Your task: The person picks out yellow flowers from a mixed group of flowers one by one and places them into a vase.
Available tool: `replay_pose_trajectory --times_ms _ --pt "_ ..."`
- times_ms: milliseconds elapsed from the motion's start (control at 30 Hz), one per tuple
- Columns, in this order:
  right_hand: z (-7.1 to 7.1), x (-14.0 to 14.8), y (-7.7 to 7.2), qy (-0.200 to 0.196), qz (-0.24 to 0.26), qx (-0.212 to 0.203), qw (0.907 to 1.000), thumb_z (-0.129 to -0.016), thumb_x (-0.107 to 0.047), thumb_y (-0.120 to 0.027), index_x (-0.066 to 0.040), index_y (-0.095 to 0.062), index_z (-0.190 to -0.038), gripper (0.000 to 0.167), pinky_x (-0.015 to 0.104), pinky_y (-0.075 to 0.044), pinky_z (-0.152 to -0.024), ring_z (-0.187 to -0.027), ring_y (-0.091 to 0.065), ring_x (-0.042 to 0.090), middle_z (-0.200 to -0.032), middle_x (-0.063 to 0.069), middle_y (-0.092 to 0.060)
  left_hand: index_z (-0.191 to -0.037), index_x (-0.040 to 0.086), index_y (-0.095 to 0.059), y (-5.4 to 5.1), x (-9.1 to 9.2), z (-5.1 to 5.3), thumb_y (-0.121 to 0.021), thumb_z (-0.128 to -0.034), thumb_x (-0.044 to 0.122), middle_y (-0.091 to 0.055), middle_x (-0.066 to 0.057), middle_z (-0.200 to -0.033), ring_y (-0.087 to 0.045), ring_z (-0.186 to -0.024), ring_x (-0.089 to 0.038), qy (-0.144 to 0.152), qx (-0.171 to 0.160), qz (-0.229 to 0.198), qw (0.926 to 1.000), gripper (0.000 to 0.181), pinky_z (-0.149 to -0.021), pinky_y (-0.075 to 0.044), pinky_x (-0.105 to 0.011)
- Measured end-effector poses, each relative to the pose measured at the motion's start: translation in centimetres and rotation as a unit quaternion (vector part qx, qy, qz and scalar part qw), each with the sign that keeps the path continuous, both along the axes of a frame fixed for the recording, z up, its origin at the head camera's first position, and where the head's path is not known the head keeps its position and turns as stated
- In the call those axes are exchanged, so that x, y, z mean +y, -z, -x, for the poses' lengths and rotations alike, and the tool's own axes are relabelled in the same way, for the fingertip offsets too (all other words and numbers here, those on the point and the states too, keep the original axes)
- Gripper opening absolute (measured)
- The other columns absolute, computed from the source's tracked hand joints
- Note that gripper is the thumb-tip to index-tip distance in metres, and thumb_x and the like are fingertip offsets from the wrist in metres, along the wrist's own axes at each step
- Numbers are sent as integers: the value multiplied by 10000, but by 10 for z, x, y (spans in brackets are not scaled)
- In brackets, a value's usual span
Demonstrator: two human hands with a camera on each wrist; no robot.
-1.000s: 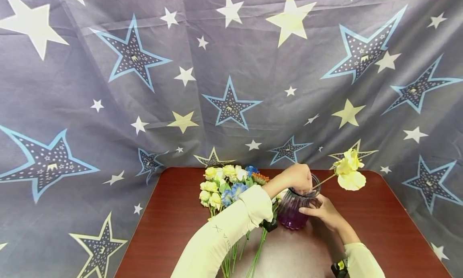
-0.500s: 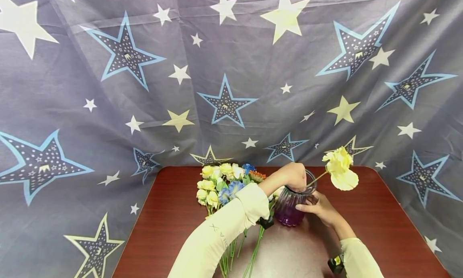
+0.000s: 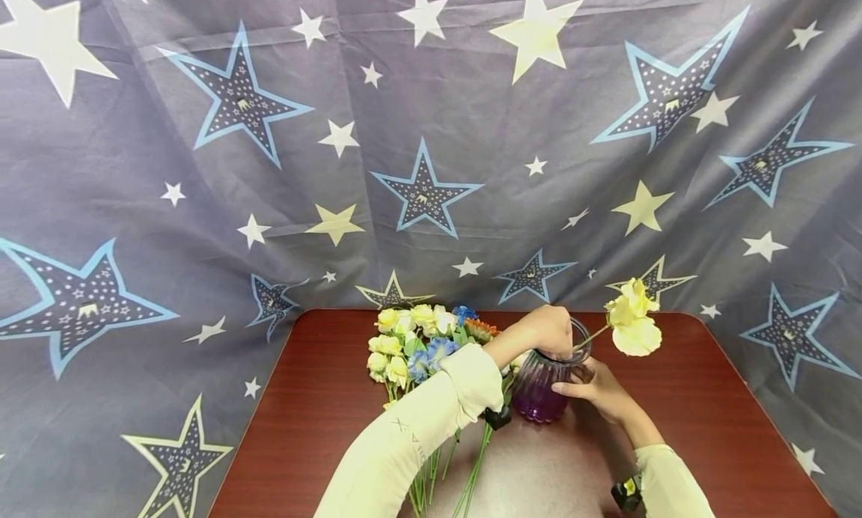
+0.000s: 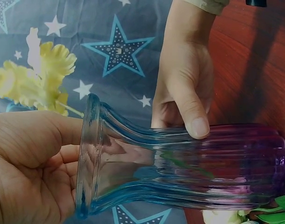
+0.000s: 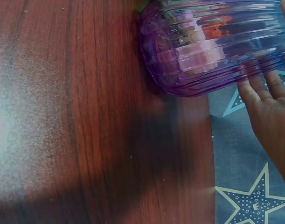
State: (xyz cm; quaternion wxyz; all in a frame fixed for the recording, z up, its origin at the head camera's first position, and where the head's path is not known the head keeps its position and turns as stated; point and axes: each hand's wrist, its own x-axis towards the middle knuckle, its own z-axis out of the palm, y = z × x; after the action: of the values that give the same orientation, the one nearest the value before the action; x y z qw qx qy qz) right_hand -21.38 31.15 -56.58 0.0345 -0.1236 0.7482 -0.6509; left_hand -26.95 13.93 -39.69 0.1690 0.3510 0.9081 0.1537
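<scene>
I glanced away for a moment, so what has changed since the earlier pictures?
The single yellow flower has shifted slightly left, its bloom closer to the vase. No grip was visibly taken or released: the left hand stays at the mouth, the right hand holds the side.

Head view looks forward and down; 2 close wrist views share the vase (image 4: 221,161).
</scene>
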Motion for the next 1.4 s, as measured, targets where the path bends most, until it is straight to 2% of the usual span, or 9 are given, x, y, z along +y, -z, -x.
replay_pose_trajectory --times_ms 133,233,367,533,700,833,1033,1267,1400 --pt "2 0 1 -36 -45 65 10000 -849 33 -773 120 -439 -1446 689 122 -483 -967 -1174 -585 -89 -1252 -240 -631 -587 184 -686 -1 -2 -1 -731 -836 103 -552 117 -462 -558 -431 4 -65 75 -45 9999 266 -470 -426 -113" --pt "3 0 0 -164 -42 466 9988 -831 69 -777 52 -443 -1445 700 137 -489 -969 -1198 -575 -79 -1285 -235 -612 -580 198 -672 -1 -3 -3 -725 -832 102 -523 130 -452 -540 -420 13 -79 214 -112 9997 275 -480 -428 -107" --pt "6 2 -1 -441 14 999 9940 -816 116 -767 -83 -414 -1484 782 139 -459 -1011 -1281 -521 -80 -1390 -218 -554 -653 198 -746 -1 -4 -4 -733 -835 114 -552 130 -465 -524 -411 34 -120 285 -282 9991 201 -499 -443 -98" --pt "5 3 -2 -567 47 921 9941 -819 127 -756 -219 -441 -1470 802 126 -454 -996 -1285 -500 -106 -1404 -244 -539 -741 155 -790 -1 -5 -5 -751 -860 130 -627 90 -517 -562 -444 6 -223 90 -415 9988 128 -503 -452 -113" --pt "3 3 -3 -470 45 686 9965 -820 108 -763 -130 -444 -1471 763 126 -449 -1003 -1273 -509 -102 -1381 -251 -552 -846 157 -811 -6 -12 -4 -763 -880 151 -733 60 -638 -619 -486 3 -213 52 -616 9979 59 -526 -481 -107" --pt "2 3 -5 -268 -3 426 9987 -811 73 -786 -81 -381 -1488 804 127 -459 -977 -1241 -493 -117 -1369 -254 -511 -896 143 -815 -14 -24 0 -763 -904 174 -775 45 -752 -682 -564 -25 -164 1 -908 9957 62 -547 -488 -110" --pt "2 2 -7 -200 -195 307 9991 -818 57 -789 50 -311 -1506 838 123 -436 -998 -1252 -470 -123 -1380 -181 -497 -924 131 -801 -29 -45 3 -763 -919 195 -789 34 -842 -765 -726 -123 -355 -207 -1205 9919 75 -573 -496 -127" --pt "3 1 -8 -273 -211 554 9979 -826 84 -773 102 -320 -1480 796 110 -416 -1011 -1270 -481 -115 -1371 -173 -532 -958 119 -798 -40 -68 7 -745 -940 201 -794 -36 -847 -662 -596 -34 -355 -218 -1380 9896 99 -594 -487 -149" --pt "4 1 -6 -262 -64 518 9983 -815 99 -772 89 -320 -1482 805 116 -428 -1005 -1260 -494 -112 -1354 -207 -539 -969 112 -798 -45 -79 8 -740 -942 198 -795 -44 -849 -669 -610 -40 -396 -265 -1525 9872 107 -613 -505 -157"
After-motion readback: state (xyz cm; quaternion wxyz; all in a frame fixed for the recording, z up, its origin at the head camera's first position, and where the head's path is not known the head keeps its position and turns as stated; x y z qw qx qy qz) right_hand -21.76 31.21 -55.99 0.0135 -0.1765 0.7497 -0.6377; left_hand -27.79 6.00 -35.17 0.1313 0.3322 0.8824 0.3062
